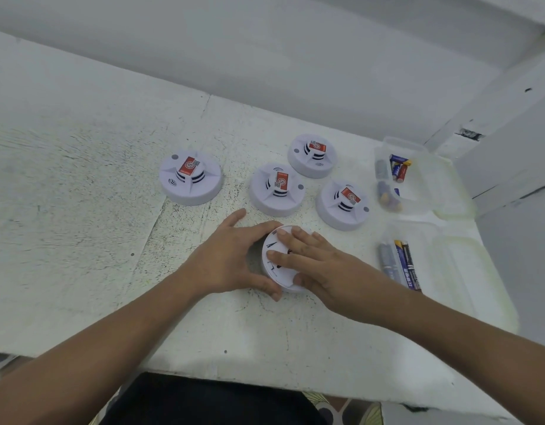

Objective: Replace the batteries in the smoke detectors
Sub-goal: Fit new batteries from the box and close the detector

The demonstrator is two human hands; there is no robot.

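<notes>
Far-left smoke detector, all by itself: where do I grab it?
Take the far-left smoke detector by its wide round rim, coming straight down from above with thumb and fingers on opposite sides. It sits flat, face up and alone, so the rim is free all round. The raised middle is narrower, probably a poorer grip.

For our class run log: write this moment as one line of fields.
left hand: grips rim of upturned detector | right hand: fingers flat on its back | other detectors: four, untouched | batteries: in two tubs
</notes>
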